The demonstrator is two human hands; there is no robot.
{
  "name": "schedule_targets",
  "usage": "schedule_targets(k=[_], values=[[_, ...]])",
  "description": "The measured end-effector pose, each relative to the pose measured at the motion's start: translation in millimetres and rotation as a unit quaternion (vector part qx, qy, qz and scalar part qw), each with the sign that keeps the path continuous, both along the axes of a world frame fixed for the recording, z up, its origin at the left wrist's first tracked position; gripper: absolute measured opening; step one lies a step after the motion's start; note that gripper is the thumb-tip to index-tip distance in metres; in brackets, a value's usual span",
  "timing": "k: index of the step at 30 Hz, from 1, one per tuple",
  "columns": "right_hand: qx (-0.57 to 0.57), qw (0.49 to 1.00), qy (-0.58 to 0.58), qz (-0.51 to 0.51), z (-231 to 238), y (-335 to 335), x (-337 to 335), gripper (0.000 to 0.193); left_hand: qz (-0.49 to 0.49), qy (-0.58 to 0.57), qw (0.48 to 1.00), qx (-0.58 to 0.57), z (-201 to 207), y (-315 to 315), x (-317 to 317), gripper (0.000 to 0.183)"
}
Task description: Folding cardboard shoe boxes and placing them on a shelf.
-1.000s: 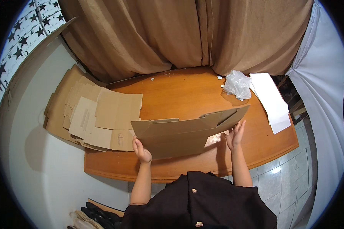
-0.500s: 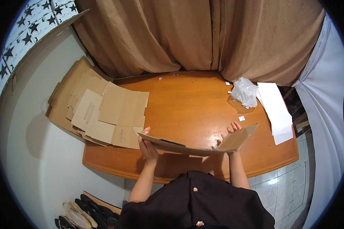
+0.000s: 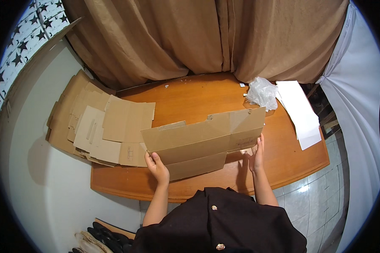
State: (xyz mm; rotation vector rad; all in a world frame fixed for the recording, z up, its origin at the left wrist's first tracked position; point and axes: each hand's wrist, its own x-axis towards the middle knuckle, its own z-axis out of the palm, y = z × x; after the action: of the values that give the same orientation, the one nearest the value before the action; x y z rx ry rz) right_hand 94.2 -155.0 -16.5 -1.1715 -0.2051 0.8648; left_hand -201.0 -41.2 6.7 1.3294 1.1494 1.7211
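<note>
A creased brown cardboard sheet (image 3: 190,145), with fold lines along its length and tape at its upper right, is held up over the near part of the table. My left hand (image 3: 158,168) grips its lower left edge, thumb on the face towards me. At its right end my right hand (image 3: 256,157) holds the edge, fingers upward along the side and partly behind the board. To the left lies a stack of flattened cardboard (image 3: 128,120), its pieces overlapping, one with a small printed drawing.
The wooden table (image 3: 190,95) has a crumpled clear plastic bag (image 3: 262,93) at the far right, beside white paper sheets (image 3: 299,114). Brown curtains (image 3: 190,38) hang behind it. A pale wall (image 3: 33,126) bounds the left side, with shoes (image 3: 105,236) on the floor below.
The held cardboard has tipped from nearly edge-on to showing its broad face, its far edge now higher in view. Both hands stay at its ends. The view has shifted slightly.
</note>
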Motion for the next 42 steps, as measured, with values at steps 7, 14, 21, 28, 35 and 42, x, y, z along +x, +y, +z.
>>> schedule_targets(k=[7,14,21,28,35,42], values=[[0.03,0.999,0.033,0.017,6.3,-9.5,11.8,0.057,-0.056,-0.005,0.998,-0.022,-9.4,6.3,-13.7,0.034],[0.04,0.998,0.024,-0.042,20.8,-4.2,-5.6,0.057,-0.247,-0.073,0.965,-0.051,-11.0,17.8,-53.2,0.045],[0.116,0.989,0.061,-0.066,9.5,2.4,-9.8,0.048,-0.328,0.009,0.934,-0.139,72.8,5.2,-48.7,0.024],[0.201,0.974,0.101,-0.014,-1.9,-4.2,-5.4,0.044,-0.37,-0.017,0.911,-0.183,71.8,5.4,-44.4,0.029],[0.18,0.982,0.028,0.042,3.9,-5.5,-13.9,0.052,-0.343,-0.323,0.85,-0.237,21.2,14.2,-26.4,0.056],[0.118,0.99,-0.029,0.075,5.2,-5.1,-23.4,0.05,-0.365,-0.306,0.812,-0.339,-64.3,15.6,-54.6,0.054]])
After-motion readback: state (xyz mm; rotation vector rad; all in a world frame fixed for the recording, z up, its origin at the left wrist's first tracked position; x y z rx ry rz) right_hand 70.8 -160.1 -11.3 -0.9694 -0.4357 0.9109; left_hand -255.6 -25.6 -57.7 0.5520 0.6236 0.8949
